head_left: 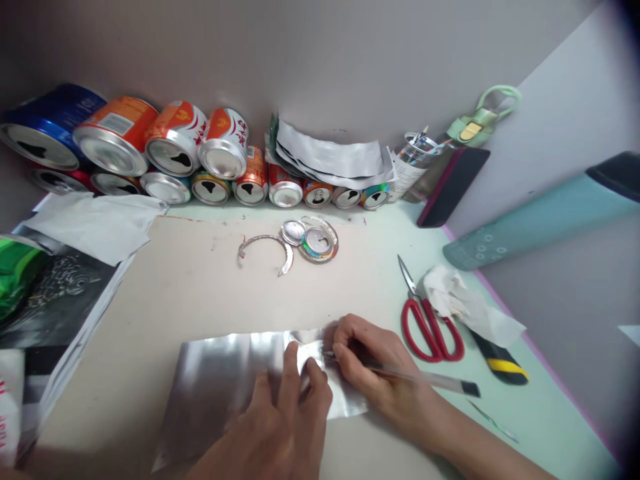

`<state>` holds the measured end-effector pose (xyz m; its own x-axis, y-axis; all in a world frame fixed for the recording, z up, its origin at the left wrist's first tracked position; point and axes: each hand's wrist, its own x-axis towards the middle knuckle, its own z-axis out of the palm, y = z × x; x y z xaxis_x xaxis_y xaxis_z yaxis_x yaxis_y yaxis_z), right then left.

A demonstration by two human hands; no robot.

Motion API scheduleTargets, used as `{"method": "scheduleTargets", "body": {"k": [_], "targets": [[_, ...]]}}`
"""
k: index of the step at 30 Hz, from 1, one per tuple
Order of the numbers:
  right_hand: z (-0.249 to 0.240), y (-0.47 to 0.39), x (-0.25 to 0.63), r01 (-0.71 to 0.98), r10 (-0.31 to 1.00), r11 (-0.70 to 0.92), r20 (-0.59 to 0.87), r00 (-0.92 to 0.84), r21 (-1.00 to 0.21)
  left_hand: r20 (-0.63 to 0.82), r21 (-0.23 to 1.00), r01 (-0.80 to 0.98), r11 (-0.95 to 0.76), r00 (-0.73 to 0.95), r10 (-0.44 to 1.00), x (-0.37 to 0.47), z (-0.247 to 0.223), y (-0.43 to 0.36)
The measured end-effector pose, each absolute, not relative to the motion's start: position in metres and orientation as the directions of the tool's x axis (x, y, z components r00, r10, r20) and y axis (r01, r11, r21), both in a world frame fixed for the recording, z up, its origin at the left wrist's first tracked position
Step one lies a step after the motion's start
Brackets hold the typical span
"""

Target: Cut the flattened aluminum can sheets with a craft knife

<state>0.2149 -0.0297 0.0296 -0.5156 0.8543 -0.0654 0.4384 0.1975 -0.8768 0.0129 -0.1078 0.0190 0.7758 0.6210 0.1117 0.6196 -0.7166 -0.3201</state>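
From my remote seat I see the left hand [280, 417] laid palm-down, fingers spread, its fingertips pressing on the metal sheet [213, 383]; it pins and grips nothing. The right hand [377, 363] is closed around a pen [447, 381] in a writing pinch, the tip at the sheet's right part, just beside the left fingers; blur keeps me from telling whether it touches.

The sheet lies on the pale board [200, 287] right in front of the person, its near edge partly hidden by the left hand. I judge it very light and springy: thin enough to dent or crease under a hard pen stroke, and slick enough to skate if the left fingers let up. The cut edges are probably sharp, so I would hold it by flat pressure on the face, or lift it with pads above and below near a corner, never sliding along an edge. The pen should be light and stiff, best taken low on the barrel, where the right hand has it.

Farther out, to the right, lie red scissors [433, 333], a tissue [450, 293] and a black-and-yellow handle [505, 367]. Beyond the sheet sit can ends [320, 243] beside a curved strip [287, 258], then stacked cans [223, 143] along the wall.
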Motion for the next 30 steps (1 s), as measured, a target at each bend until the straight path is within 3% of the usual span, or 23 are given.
{"method": "scheduleTargets", "body": {"k": [13,22,30], "targets": [[0.0342,-0.028,0.2139,0.426,0.836,0.169,-0.1,-0.54,-0.889,0.101,-0.306,0.624,-0.719,0.772,0.627,0.0119,0.0196,-0.1079],[0.0364,-0.0268,0.2157,0.477,0.821,0.248,-0.078,-0.565,-0.843,0.123,-0.266,0.649,-0.713,0.757,0.642,0.0119,0.0181,-0.1088],[0.035,-0.0276,0.214,0.454,0.836,0.201,-0.09,-0.542,-0.868,0.135,-0.281,0.659,-0.698,0.747,0.651,0.014,0.0207,-0.108]]}}
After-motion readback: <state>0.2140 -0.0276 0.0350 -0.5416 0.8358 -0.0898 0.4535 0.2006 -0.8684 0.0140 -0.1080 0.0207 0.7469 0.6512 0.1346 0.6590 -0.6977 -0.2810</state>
